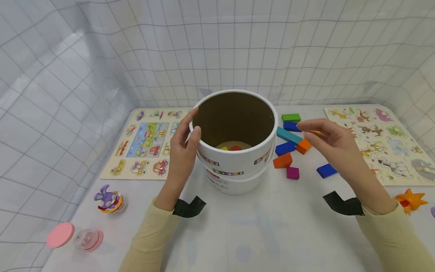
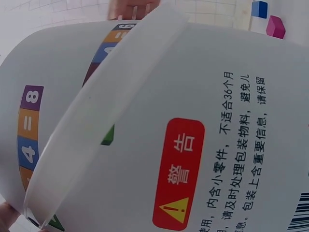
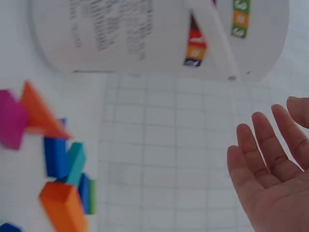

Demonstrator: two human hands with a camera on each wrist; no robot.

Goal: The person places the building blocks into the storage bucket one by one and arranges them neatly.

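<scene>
A white bucket (image 1: 234, 160) stands upright in the middle of the table, its white handle (image 2: 104, 101) hanging across its side in the left wrist view. My left hand (image 1: 181, 155) holds the bucket at the left of its rim, thumb toward the front; some fingers are hidden. Yellow and red-orange pieces (image 1: 235, 148) show at the bucket's bottom. To the right of the bucket, my right hand (image 1: 334, 145) is in the air with nothing in it, fingers extended. Near it lie loose blocks: a teal block (image 1: 289, 135), an orange block (image 1: 304, 146) and a magenta block (image 1: 293, 173).
A vehicle puzzle board (image 1: 112, 172) lies at left and an animal puzzle board (image 1: 395, 128) at right. A purple rabbit toy (image 1: 108, 198), a pink disc (image 1: 60, 235) and a clear domed item (image 1: 86, 239) sit at the left edge. An orange spiky toy (image 1: 410, 200) is by the right sleeve.
</scene>
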